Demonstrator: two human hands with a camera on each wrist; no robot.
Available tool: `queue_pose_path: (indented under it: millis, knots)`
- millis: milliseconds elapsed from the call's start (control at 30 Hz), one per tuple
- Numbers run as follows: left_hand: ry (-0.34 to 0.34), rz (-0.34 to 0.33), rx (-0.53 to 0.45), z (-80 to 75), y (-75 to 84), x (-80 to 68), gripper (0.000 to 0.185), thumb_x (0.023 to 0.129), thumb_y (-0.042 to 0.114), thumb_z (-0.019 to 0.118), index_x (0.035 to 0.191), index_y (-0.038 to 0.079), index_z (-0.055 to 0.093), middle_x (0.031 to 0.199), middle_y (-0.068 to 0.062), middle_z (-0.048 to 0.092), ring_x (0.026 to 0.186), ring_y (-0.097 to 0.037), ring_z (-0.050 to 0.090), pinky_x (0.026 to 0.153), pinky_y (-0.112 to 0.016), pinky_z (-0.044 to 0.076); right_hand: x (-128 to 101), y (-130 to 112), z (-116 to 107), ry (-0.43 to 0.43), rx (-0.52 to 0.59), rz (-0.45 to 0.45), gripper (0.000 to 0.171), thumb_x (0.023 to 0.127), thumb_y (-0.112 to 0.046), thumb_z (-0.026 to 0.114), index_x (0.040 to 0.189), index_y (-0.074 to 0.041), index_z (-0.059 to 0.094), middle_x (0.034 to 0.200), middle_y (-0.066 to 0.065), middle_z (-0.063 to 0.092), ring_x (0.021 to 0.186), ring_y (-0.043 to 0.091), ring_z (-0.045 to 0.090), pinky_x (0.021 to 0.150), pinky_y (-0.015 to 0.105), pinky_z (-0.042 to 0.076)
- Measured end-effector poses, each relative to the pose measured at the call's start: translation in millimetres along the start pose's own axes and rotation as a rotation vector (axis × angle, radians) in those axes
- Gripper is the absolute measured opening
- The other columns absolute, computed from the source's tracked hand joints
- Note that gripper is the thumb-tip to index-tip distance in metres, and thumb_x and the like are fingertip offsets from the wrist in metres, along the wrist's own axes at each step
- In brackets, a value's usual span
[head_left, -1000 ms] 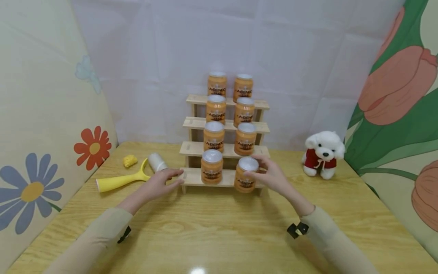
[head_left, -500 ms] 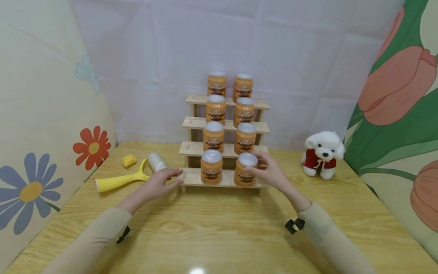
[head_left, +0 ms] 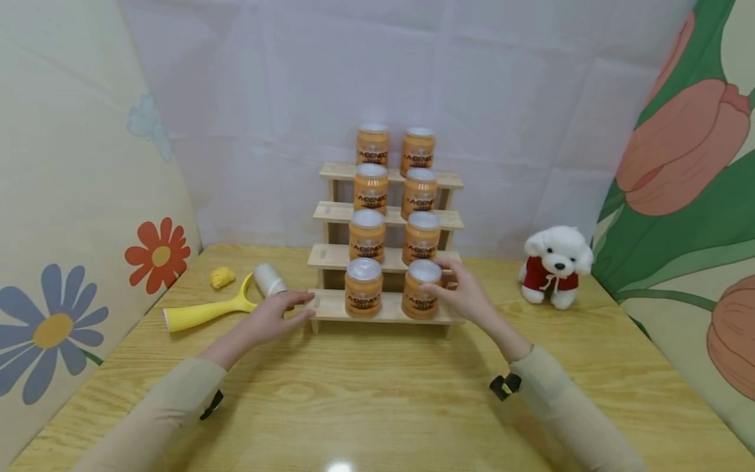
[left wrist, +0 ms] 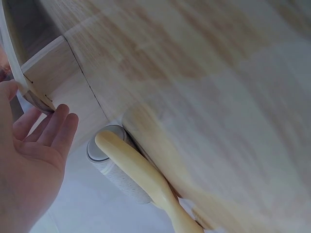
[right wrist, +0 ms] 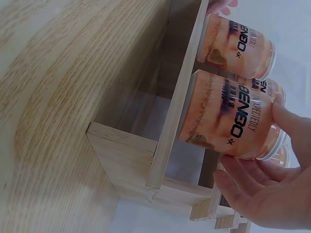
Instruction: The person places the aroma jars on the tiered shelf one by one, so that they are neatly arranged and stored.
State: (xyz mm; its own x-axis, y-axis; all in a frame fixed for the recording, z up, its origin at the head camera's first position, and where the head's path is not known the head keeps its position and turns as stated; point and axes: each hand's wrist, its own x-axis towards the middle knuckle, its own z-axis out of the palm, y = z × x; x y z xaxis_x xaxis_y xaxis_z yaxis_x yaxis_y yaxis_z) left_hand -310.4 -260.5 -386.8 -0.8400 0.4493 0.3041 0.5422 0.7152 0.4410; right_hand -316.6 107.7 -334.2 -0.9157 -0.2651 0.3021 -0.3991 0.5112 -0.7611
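Orange cans with silver lids stand in two columns on a stepped wooden rack (head_left: 386, 257), two on each tier. My right hand (head_left: 466, 296) holds the front right can (head_left: 420, 296) between thumb and fingers, near its lid; in the right wrist view this can (right wrist: 228, 116) stands on or just above the lowest shelf. Beside it, the front left can (head_left: 363, 292) stands upright on the same shelf. At the left end of that lowest shelf, my left hand (head_left: 272, 326) pinches the board's edge (left wrist: 39, 99) between thumb and fingertips.
Left of the rack lie a yellow-handled lint roller (head_left: 206, 313) with a grey-white roll (head_left: 269, 278) and a small yellow bundle (head_left: 222, 276). A white plush dog (head_left: 557, 265) in a red vest sits at the right. Patterned fabric hangs on both sides.
My right hand has raised the front right can slightly and moved it back onto the lowest shelf, level with its neighbour. The left hand has stayed at the shelf's end.
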Motion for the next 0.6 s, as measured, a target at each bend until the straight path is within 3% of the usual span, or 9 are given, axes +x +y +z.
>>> queue_pose_path:
  millis: [367, 467, 600]
  knots:
    - [0.002, -0.013, 0.024, -4.8, 0.5, 4.1, 0.044, 0.093, 0.027, 0.06, 0.124, -0.004, 0.057, 0.126, -0.022, 0.058, 0.112, -0.038, 0.057, 0.094, -0.051, 0.05, 1, 0, -9, -0.013, -0.045, -0.071, 0.055, 0.084, -0.026, 0.072, 0.132, -0.008, 0.052, 0.128, 0.015, 0.057, 0.108, 0.033, 0.059, 0.088, 0.048, 0.053]
    - [-0.008, -0.019, 0.065, -6.7, 2.1, 4.2, 0.041, 0.093, 0.027, 0.06, 0.119, -0.004, 0.061, 0.123, -0.023, 0.06, 0.11, -0.039, 0.058, 0.093, -0.052, 0.049, 0, 4, -16, 0.0, -0.062, -0.122, 0.047, 0.086, -0.023, 0.07, 0.127, -0.005, 0.057, 0.126, 0.016, 0.058, 0.109, 0.033, 0.059, 0.092, 0.05, 0.051]
    - [0.031, 0.041, 0.171, -12.7, 3.6, 2.0, 0.03, 0.091, 0.023, 0.062, 0.109, -0.001, 0.066, 0.11, -0.02, 0.067, 0.1, -0.035, 0.064, 0.084, -0.048, 0.055, -2, 7, -30, 0.046, -0.101, -0.154, 0.039, 0.089, -0.023, 0.066, 0.121, -0.001, 0.061, 0.122, 0.018, 0.061, 0.111, 0.034, 0.057, 0.097, 0.052, 0.047]
